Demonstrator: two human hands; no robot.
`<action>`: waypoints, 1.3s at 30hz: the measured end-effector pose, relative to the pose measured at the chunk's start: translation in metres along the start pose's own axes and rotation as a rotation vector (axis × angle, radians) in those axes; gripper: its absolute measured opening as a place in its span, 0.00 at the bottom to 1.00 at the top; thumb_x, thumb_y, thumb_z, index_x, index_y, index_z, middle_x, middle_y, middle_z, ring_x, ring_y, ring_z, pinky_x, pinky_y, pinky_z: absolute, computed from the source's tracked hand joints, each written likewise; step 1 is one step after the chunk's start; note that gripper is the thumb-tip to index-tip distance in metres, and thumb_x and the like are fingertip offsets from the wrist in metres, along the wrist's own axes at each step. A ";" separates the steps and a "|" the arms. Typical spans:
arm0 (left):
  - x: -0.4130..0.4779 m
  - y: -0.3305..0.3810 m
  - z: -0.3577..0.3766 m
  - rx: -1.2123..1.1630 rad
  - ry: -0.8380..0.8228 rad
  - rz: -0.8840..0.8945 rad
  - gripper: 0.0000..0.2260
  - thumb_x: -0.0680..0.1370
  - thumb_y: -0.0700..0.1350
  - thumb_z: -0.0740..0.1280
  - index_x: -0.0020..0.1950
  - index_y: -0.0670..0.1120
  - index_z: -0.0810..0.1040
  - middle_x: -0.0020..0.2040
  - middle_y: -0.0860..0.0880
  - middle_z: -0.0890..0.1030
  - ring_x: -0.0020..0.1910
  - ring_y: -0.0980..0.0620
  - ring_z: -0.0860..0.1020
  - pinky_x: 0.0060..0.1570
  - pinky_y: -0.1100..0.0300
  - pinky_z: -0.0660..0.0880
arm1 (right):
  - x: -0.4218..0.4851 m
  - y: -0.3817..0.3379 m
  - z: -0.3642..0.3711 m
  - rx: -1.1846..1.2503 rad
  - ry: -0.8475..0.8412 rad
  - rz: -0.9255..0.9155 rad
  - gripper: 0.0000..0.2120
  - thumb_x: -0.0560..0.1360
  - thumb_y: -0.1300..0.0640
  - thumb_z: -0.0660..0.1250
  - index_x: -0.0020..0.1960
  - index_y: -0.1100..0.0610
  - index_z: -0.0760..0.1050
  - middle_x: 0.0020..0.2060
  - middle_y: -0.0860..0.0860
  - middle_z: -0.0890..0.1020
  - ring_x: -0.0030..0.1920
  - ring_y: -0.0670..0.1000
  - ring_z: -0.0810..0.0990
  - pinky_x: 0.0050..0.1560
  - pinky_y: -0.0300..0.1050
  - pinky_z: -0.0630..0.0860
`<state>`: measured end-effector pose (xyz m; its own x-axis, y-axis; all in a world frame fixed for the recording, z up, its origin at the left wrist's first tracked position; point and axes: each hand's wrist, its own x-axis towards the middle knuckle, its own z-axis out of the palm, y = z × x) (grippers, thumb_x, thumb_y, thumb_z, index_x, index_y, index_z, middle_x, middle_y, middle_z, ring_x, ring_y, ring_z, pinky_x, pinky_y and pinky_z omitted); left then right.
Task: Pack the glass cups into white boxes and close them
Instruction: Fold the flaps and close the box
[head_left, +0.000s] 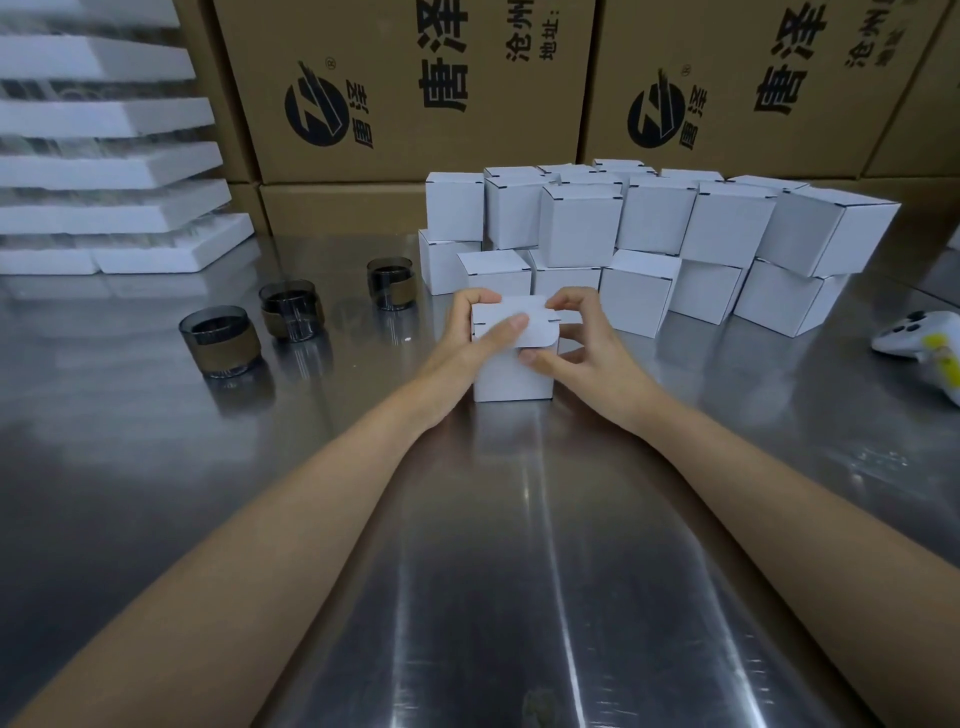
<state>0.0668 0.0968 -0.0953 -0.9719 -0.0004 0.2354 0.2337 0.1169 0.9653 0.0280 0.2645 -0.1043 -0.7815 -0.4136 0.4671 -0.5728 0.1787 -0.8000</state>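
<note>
Two hands (464, 340) (582, 349) curled round white box (511, 382)

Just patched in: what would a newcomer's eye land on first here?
At centre, the left hand and right hand grip a small white cardboard box on the steel table, its lid flap untucked. Behind rises a stack of closed white boxes; three smoky glass cups with tan bands stand left.

Left hand (470, 340) and right hand (584, 345) clasp the white box (511, 384).
Left thumb lies flat across its lid, fingers curled over the far edge; right thumb touches the lid's front edge, fingers curled at its right side.
</note>
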 end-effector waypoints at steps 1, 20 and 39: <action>-0.001 -0.001 0.000 0.029 -0.007 0.010 0.20 0.70 0.57 0.69 0.59 0.54 0.68 0.55 0.53 0.75 0.50 0.64 0.75 0.46 0.74 0.69 | 0.000 0.002 0.000 -0.014 -0.001 -0.003 0.21 0.75 0.56 0.71 0.59 0.48 0.61 0.63 0.49 0.68 0.61 0.50 0.75 0.49 0.43 0.77; 0.002 0.000 0.003 0.026 0.056 0.017 0.14 0.74 0.52 0.69 0.56 0.53 0.70 0.57 0.54 0.74 0.56 0.55 0.74 0.55 0.62 0.70 | 0.002 0.007 -0.002 -0.072 -0.021 -0.071 0.10 0.81 0.50 0.59 0.60 0.49 0.64 0.63 0.46 0.69 0.62 0.49 0.72 0.54 0.33 0.70; 0.003 -0.003 -0.004 0.119 0.039 0.070 0.14 0.78 0.52 0.69 0.62 0.54 0.74 0.64 0.57 0.73 0.61 0.63 0.71 0.56 0.70 0.66 | 0.003 0.004 0.000 -0.263 0.068 -0.297 0.09 0.79 0.62 0.65 0.59 0.59 0.78 0.61 0.56 0.75 0.62 0.31 0.69 0.58 0.31 0.71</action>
<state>0.0630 0.0921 -0.0970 -0.9511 -0.0267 0.3078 0.2933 0.2353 0.9266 0.0234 0.2645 -0.1062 -0.5817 -0.4234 0.6945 -0.8132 0.2859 -0.5069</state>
